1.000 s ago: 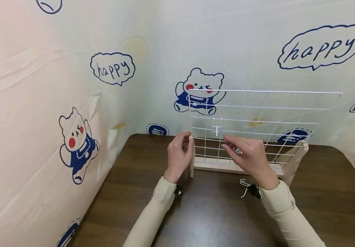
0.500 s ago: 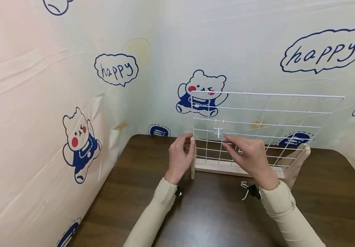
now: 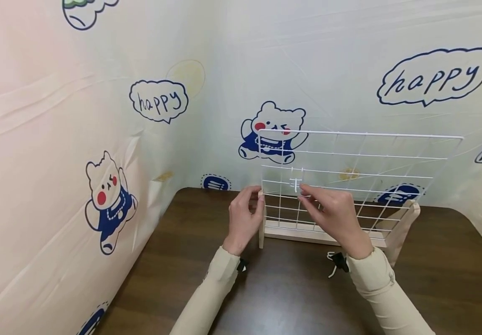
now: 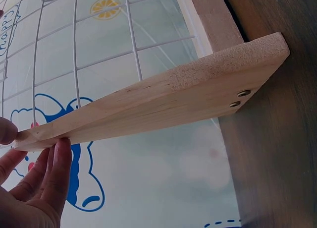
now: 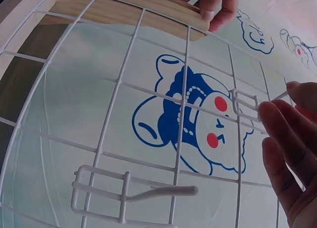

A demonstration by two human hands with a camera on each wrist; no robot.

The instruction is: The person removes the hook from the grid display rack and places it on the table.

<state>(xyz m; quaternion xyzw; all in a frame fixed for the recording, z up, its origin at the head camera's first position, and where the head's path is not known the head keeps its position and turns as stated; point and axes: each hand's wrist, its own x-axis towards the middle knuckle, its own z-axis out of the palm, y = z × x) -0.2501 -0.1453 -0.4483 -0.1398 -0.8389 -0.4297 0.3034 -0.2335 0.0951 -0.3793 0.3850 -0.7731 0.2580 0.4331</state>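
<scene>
My left hand (image 3: 246, 218) holds the top of the rack's left wooden side post (image 4: 148, 101), thumb on one side and fingers on the other. The rack's white wire grid (image 3: 362, 135) stands upright between two posts. A white wire hook (image 3: 295, 184) hangs near its left end. The right hand's (image 3: 334, 214) thumb and index fingertips are right at that hook's prong, with a gap visible between them. In the right wrist view, the prong's end runs in among these fingers. Lower on the grid hangs a second wire hook (image 5: 124, 193), hidden behind the right hand in the head view.
Another white hook (image 3: 330, 265) lies on the dark wooden table (image 3: 266, 298), close to the black device (image 3: 340, 262) on the right wrist. The rack's right post (image 3: 404, 228) rises behind the right hand. Printed cloth (image 3: 207, 46) surrounds the table on several sides.
The right hand has shifted slightly left, bringing its fingertips closer to the upper hook. The left hand keeps its hold on the post. The head view has tilted up slightly.
</scene>
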